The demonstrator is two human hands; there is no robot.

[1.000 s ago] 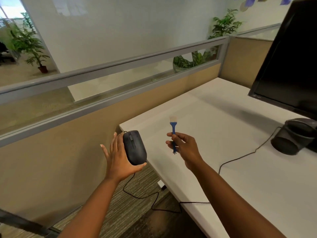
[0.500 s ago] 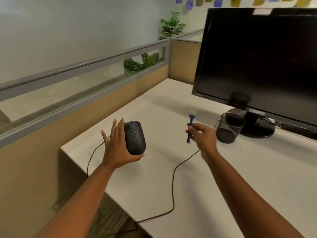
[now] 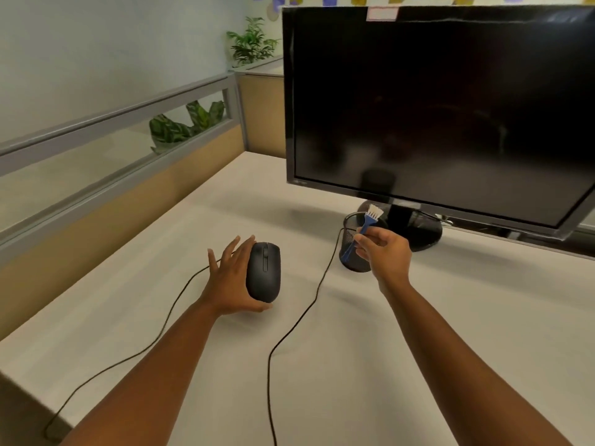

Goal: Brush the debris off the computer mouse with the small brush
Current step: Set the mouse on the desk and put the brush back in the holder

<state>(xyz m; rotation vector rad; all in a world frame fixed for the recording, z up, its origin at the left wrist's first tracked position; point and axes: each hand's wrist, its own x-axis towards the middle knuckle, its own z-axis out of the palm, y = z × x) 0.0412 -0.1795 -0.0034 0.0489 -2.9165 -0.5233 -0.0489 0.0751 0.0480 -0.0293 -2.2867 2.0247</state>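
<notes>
While the desk (image 3: 322,365) fills the lower half of the frame, the dark monitor (image 3: 434,107) dominates the upper right, its stand just behind a black mesh cup (image 3: 349,252) at centre right. Two cables (image 3: 289,333) trail across the desk toward the bottom edge.

Left of centre, the computer mouse (image 3: 263,272) sits upright in your left hand (image 3: 230,281): the fingers lie straight along its left side and the thumb props its tail end, so it is cradled rather than clamped. Whether its underside touches the desk, you cannot tell from this view.

To the right, well apart from the mouse, your right hand (image 3: 383,249) pinches the handle of the small blue brush (image 3: 362,228) between thumb and fingertips, white bristles pointing up toward the monitor and away from the mouse. No brushing contact exists yet.

Watch three things. That loose cradle may let the mouse slide or tip once bristle pressure arrives. A thin pinch low on the handle could let the brush twist during a stroke. As you swing the brush leftward, your knuckles pass just beside the mesh cup and might knock it, and the nearer cable lies under that path.
</notes>
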